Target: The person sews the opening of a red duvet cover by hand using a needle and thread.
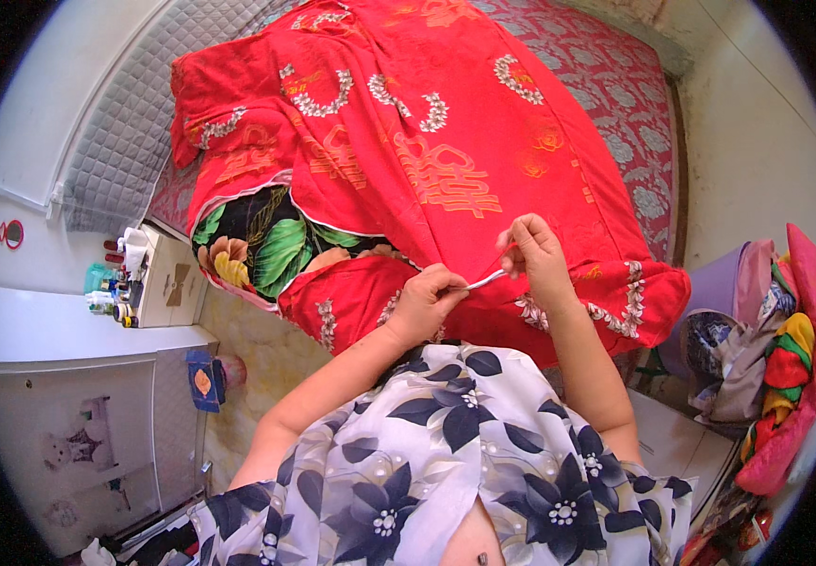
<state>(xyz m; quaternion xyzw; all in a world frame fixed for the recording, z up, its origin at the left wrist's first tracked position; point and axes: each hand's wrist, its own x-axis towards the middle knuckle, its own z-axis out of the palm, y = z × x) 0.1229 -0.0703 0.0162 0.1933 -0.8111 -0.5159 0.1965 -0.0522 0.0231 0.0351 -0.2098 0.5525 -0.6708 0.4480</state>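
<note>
A red duvet cover [351, 226] with gold characters and white flower wreaths lies bunched over the bed before me. Its long opening has a white edge, and through the gap shows a black inner cloth [273, 233] printed with green leaves and peach flowers. My left hand [425, 301] pinches one end of a short white strip [485, 280] along that edge, thumb against forefinger. At the strip's other end my right hand [536, 256] is closed, its fingertips on the edge. Whether the strip is a zipper or a hem, I cannot tell.
A pink-and-grey floral mattress [620, 120] lies beneath the cover, with a quilted grey panel [125, 141] at the left. Bottles and jars [121, 290] crowd a white cabinet [174, 283]. A purple bin [705, 304] piled with clothes stands at the right.
</note>
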